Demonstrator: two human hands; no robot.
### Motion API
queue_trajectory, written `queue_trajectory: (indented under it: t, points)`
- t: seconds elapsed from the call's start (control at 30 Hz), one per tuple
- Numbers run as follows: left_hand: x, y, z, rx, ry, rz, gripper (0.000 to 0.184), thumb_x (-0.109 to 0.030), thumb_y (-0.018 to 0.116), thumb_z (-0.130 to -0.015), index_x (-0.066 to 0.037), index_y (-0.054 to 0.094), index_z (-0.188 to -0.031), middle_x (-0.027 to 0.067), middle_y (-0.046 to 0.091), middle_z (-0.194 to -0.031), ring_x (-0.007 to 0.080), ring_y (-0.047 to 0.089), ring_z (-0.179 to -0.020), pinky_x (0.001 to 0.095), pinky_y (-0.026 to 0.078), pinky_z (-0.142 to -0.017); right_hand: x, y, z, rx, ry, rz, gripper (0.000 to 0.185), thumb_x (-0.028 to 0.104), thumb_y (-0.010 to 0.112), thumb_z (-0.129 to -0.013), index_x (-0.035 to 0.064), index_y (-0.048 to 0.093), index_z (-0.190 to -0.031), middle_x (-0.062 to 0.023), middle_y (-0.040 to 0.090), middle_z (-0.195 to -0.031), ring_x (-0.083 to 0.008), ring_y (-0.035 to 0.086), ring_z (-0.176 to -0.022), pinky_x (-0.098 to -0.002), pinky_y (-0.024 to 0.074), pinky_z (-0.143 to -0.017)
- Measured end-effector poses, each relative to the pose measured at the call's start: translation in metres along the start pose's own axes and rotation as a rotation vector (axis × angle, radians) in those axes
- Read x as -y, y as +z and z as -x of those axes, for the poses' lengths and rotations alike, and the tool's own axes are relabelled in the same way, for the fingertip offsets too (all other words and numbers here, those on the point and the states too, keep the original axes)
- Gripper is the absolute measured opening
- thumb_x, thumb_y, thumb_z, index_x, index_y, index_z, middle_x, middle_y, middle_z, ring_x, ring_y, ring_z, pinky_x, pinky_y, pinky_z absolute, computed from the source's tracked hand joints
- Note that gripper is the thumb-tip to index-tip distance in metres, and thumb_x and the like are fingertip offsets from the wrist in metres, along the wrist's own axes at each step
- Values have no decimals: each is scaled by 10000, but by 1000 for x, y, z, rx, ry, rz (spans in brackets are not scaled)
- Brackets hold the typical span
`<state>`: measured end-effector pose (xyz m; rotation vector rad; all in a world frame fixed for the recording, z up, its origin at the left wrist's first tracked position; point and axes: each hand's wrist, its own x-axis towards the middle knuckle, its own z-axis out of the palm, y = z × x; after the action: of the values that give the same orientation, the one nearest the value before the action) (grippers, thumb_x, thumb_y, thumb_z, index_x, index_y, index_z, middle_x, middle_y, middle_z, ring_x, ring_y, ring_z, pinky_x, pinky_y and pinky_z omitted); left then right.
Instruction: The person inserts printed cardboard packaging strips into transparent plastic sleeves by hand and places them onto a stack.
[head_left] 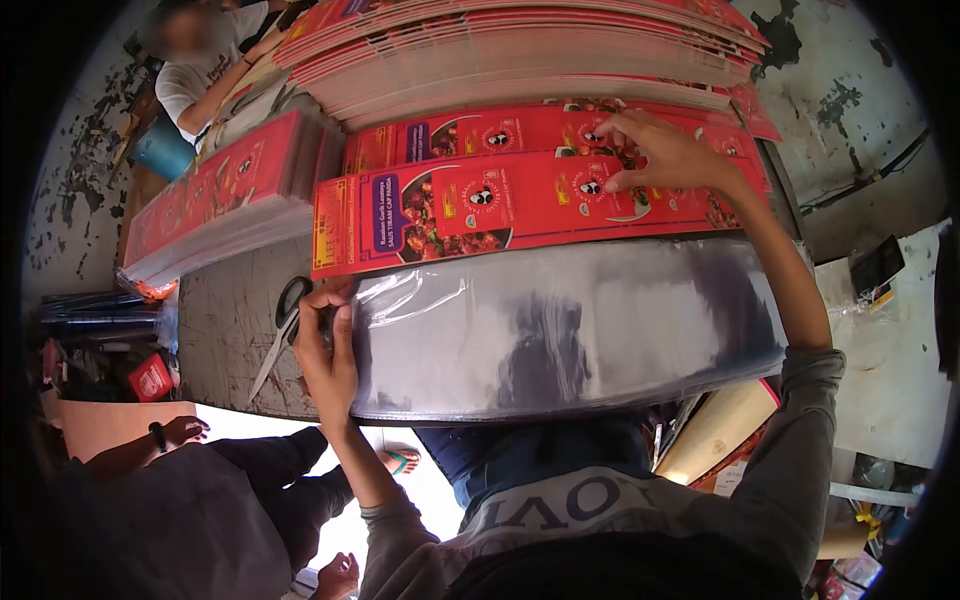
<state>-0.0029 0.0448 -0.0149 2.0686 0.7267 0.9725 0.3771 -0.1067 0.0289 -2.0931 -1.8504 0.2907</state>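
A stack of clear, shiny plastic sheets (560, 335) lies along the near edge of the table. My left hand (328, 345) is at its left end, fingers curled in at the upper corner; what they pinch is partly hidden. Just beyond the plastic, a long red printed sheet (540, 205) with food pictures and a panda logo lies flat, overlapping another red printed sheet (400, 145) behind. My right hand (665, 155) reaches over these two, thumb and fingers spread, fingertips at or just above the printed surface. Scissors (280, 335) lie beside my left hand.
A tall stack of red printed sheets (530, 65) fills the back of the table. Another bundled stack (215, 195) stands at the left. One person (205, 85) is at the far left; another person's dark clothing (190, 520) shows at lower left. Rolls and boxes (105, 325) lie beyond the left edge.
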Motion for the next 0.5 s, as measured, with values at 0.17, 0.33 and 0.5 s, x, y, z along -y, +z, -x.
queue_trajectory:
  t: [0.17,0.33,0.5]
  points:
    - [-3,0,-2,-17,26,41,61,-65,402,-917,-14,435,-917,177,593,-1038,197,560,-942,306,403,-858,-15,-16,-4,110,79,-109,315,295,645,-797,5,523,-818,-26,434,-669,-104,422,-650,-292,372,-581]
    - [2,0,1,-1,90,28,128,-131,380,-938,-17,430,-906,179,592,-1037,194,547,-919,310,397,-860,16,-32,-5,-111,59,-250,285,257,596,-843,8,490,-756,9,368,-623,-58,338,-577,-237,282,-502]
    - [4,1,0,31,105,15,180,-181,350,-954,-25,400,-881,185,590,-1042,195,541,-919,310,392,-847,58,-43,-30,-279,-125,-293,295,288,581,-854,18,515,-757,19,369,-619,-54,335,-567,-239,283,-501]
